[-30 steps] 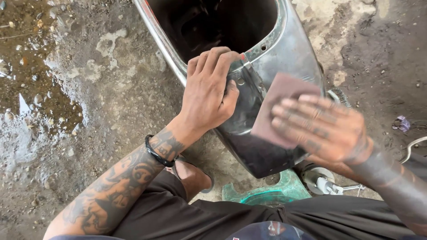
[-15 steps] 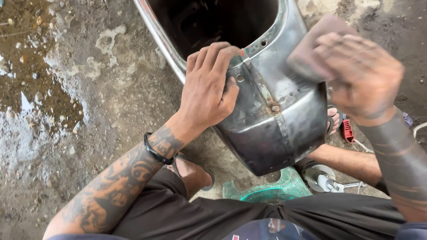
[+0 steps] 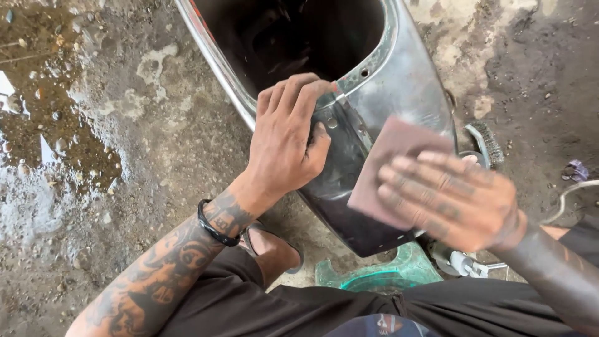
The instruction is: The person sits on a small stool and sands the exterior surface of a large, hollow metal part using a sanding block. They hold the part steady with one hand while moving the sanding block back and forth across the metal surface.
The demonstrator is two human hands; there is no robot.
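Bracing the dark metal scooter body panel (image 3: 374, 93) on wet concrete (image 3: 125, 156), the left hand (image 3: 284, 146) curls over its rim, fingers closed on the edge. Rightward, the right hand (image 3: 452, 200) lies flat, pressing a thin, floppy reddish-brown sandpaper sheet (image 3: 390, 165) against the panel's stiff, probably slick curved side.

We see soft, even daylight with no hard shadows, only a dim patch under the dark metal body panel (image 3: 387, 93), whose hollow interior falls to near black. Pale glare sits on the puddle (image 3: 43, 150) at far left and along the panel's curved rim. Our right hand (image 3: 455, 200) and the sandpaper sheet (image 3: 390, 168) are smeared by motion blur; the left hand (image 3: 287, 143) is sharp.
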